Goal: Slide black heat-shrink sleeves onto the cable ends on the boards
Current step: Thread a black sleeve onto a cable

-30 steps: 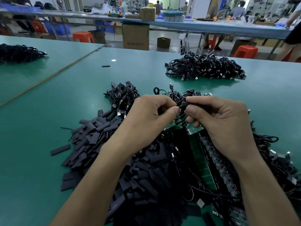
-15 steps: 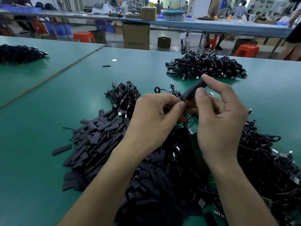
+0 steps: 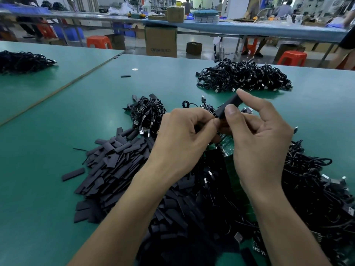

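1. Right-hand grip pinches one black sleeve, tilted toward 1 o'clock above the boards.
2. Left hand pinches at its lower mouth; cable end hidden, presumed held.
3. Judged: threading underway; next, slide sleeve toward 7 o'clock.

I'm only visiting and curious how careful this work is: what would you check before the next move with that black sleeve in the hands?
1. Sleeve held firmly: the right hand pinches the heat-shrink sleeve between thumb and forefinger. Ok.
2. Cable end held: the left hand has its fingers curled at the sleeve's lower end, but what they hold is hidden. Cannot tell.
3. Sleeve mouth over the cable end: hidden by the fingertips. Cannot tell.
4. Boards within reach: the green boards lie under the hands. Ok.
5. Spare sleeves nearby: the pile of sleeves lies beside the left arm. Ok.
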The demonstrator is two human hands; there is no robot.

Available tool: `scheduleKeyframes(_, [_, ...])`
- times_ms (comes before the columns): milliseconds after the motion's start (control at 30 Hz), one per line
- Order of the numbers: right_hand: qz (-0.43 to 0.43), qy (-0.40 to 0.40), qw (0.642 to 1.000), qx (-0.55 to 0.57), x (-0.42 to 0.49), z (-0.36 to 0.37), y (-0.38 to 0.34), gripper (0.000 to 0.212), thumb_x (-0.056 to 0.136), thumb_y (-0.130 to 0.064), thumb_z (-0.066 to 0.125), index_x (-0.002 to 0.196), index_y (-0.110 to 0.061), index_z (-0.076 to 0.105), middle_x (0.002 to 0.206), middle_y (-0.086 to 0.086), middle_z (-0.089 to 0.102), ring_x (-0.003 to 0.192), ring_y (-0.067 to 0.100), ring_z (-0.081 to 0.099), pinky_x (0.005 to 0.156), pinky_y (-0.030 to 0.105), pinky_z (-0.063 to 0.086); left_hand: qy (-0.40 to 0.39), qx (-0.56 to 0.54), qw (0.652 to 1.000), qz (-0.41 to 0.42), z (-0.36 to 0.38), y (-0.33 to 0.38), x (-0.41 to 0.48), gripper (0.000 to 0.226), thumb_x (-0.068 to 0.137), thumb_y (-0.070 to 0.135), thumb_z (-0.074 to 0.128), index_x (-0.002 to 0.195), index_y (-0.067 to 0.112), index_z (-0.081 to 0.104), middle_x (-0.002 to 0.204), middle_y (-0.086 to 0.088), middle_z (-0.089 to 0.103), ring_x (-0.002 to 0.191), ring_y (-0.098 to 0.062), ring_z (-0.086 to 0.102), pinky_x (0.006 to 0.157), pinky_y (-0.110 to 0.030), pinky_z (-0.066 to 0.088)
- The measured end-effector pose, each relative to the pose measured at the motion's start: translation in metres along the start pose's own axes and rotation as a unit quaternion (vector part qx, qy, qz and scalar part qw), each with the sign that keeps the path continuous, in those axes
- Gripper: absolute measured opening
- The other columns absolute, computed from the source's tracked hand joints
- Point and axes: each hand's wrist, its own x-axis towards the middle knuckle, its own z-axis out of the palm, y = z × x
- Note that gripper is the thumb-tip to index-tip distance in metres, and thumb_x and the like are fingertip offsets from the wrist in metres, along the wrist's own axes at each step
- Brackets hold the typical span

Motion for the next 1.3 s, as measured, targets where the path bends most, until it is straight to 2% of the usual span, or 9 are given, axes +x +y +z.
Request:
scheduleKeyframes(100, [0.008, -0.003, 1.000, 0.003, 0.002, 0.000, 0.000, 0.022, 0.092, -0.028, 0.069, 0.108, -0.043, 0.066, 0.083, -0.005, 0.077, 0.076, 0.015, 0.075, 0.076, 0.041, 0.061, -0.010, -0.002, 1.000, -0.010, -0.001, 0.001, 0.000, 0.014, 0.096, 0.019, 0.067, 0.087, 0.016, 0.077, 0.066, 0.009, 0.072, 0.055, 0.001, 0.061, 0.053, -0.015, 0.044])
scheduleKeyframes(233, [0.014, -0.002, 1.000, 0.007, 0.006, -0.005, -0.003, 0.024, 0.091, -0.022, 0.071, 0.104, -0.042, 0.068, 0.080, -0.010, 0.076, 0.071, 0.011, 0.074, 0.070, 0.031, 0.060, -0.042, -0.028, 0.998, -0.042, -0.001, 0.003, 0.000, 0.011, 0.091, 0.029, 0.071, 0.090, 0.020, 0.076, 0.073, 0.007, 0.074, 0.067, -0.012, 0.069, 0.065, -0.037, 0.058])
scheduleKeyframes(433, [0.048, 0.025, 0.997, 0.060, 0.011, -0.011, -0.007, 0.023, 0.093, -0.011, 0.068, 0.102, -0.032, 0.067, 0.077, -0.001, 0.076, 0.065, 0.018, 0.072, 0.059, 0.025, 0.056, -0.184, -0.006, 0.976, -0.119, -0.004, -0.008, 0.000, 0.042, 0.074, 0.032, 0.087, 0.105, 0.035, 0.060, 0.100, 0.004, 0.072, 0.090, -0.017, 0.072, 0.088, -0.045, 0.058])
scheduleKeyframes(667, [0.084, 0.007, 0.995, 0.047, 0.013, -0.016, -0.007, 0.038, 0.098, -0.018, 0.063, 0.132, -0.034, 0.053, 0.085, -0.006, 0.077, 0.076, 0.015, 0.075, 0.066, 0.024, 0.059, -0.008, -0.017, 0.990, -0.140, -0.013, -0.030, 0.020, 0.045, 0.077, 0.028, 0.084, 0.111, 0.029, 0.055, 0.094, -0.004, 0.073, 0.078, -0.015, 0.074, 0.076, -0.032, 0.061])
scheduleKeyframes(800, [0.105, -0.081, 0.990, -0.053, 0.012, -0.017, -0.001, 0.023, 0.094, -0.019, 0.067, 0.109, -0.037, 0.064, 0.079, -0.014, 0.076, 0.073, 0.006, 0.073, 0.072, 0.031, 0.061, 0.109, 0.057, 0.979, -0.162, -0.029, -0.053, 0.065, 0.054, 0.082, 0.029, 0.081, 0.128, 0.018, 0.056, 0.112, -0.008, 0.070, 0.095, -0.019, 0.070, 0.092, -0.039, 0.057])
scheduleKeyframes(933, [0.123, -0.158, 0.974, -0.104, 0.011, -0.015, 0.008, 0.014, 0.093, -0.020, 0.066, 0.093, -0.033, 0.071, 0.075, -0.011, 0.075, 0.068, 0.004, 0.072, 0.070, 0.032, 0.059, 0.141, 0.180, 0.958, -0.176, -0.042, -0.081, 0.099, 0.061, 0.087, 0.029, 0.077, 0.140, 0.013, 0.053, 0.125, -0.014, 0.064, 0.118, -0.029, 0.059, 0.105, -0.037, 0.045])
scheduleKeyframes(1067, [0.139, -0.201, 0.956, -0.160, 0.010, -0.015, 0.017, 0.010, 0.094, -0.026, 0.065, 0.092, -0.033, 0.071, 0.076, -0.008, 0.074, 0.070, 0.006, 0.070, 0.069, 0.031, 0.060, 0.069, 0.264, 0.930, -0.247, -0.044, -0.109, 0.104, 0.071, 0.088, 0.033, 0.075, 0.148, 0.012, 0.043, 0.140, -0.017, 0.055, 0.135, -0.035, 0.045, 0.111, -0.045, 0.037])
scheduleKeyframes(1200, [0.138, -0.209, 0.945, -0.208, 0.010, -0.018, 0.022, 0.010, 0.095, -0.026, 0.063, 0.095, -0.032, 0.072, 0.077, -0.009, 0.073, 0.067, 0.001, 0.068, 0.058, 0.013, 0.052, 0.111, 0.321, 0.914, -0.224, -0.034, -0.112, 0.086, 0.062, 0.088, 0.044, 0.072, 0.142, 0.023, 0.049, 0.138, -0.011, 0.048, 0.130, -0.031, 0.045, 0.106, -0.048, 0.040])
scheduleKeyframes(1300, [0.138, -0.209, 0.940, -0.234, 0.010, -0.017, 0.024, 0.012, 0.096, -0.026, 0.061, 0.094, -0.032, 0.071, 0.077, -0.009, 0.072, 0.068, 0.001, 0.067, 0.062, 0.015, 0.053, 0.204, 0.267, 0.933, -0.128, -0.019, -0.090, 0.066, 0.033, 0.091, 0.042, 0.067, 0.118, 0.022, 0.063, 0.115, 0.002, 0.051, 0.110, -0.025, 0.057, 0.098, -0.042, 0.046])
